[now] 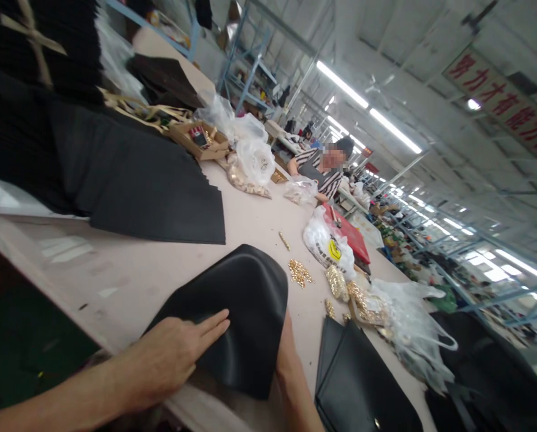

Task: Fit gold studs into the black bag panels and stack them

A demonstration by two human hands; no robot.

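Observation:
A black leather-like panel (245, 300) lies bent over the near edge of the table, its surface bulging and shiny. My left hand (173, 351) rests on top of it, with two fingers stretched out along the surface. At the panel's right edge is my right hand (287, 348), reaching behind or under it, so its fingers are hidden. Just beyond the panel is a small pile of gold-coloured metal pieces (299, 273). A short gold-coloured strip (284, 240) lies a little farther off.
A stack of black panels (160, 180) covers the left side. More black pieces (362, 378) lie at right. Around the table (250, 216) are a cardboard box (200, 143), plastic bags (254, 159), a red item (349, 234) and bagged gold parts (367, 303). A co-worker (320, 168) sits across.

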